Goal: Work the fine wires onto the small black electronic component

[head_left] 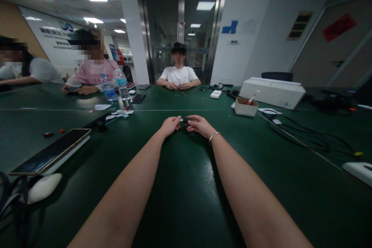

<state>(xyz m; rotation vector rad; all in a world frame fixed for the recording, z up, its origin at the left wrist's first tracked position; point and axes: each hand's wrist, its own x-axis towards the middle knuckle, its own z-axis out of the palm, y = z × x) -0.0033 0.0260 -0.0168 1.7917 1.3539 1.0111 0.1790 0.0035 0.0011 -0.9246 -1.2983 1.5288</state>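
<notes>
Over the green table (180, 186), both my hands meet in the middle of the view on a small black object (185, 120) with a light, metal-looking end. It is too small to name for certain. My left hand (171, 126) pinches the light end between thumb and fingers. On the other side, my right hand (201, 126), with a silver bracelet (214, 137) at the wrist, grips the black part in its fingertips. Part of the object is hidden by the fingers.
To the left lie a phone (55, 151) on a white box, a white mouse-shaped item (45, 188) and paper scraps (119, 114). Bottles (122, 85) stand farther back. A small open box (246, 107), a long white box (271, 92) and cables (305, 133) are right. A person (178, 73) sits opposite.
</notes>
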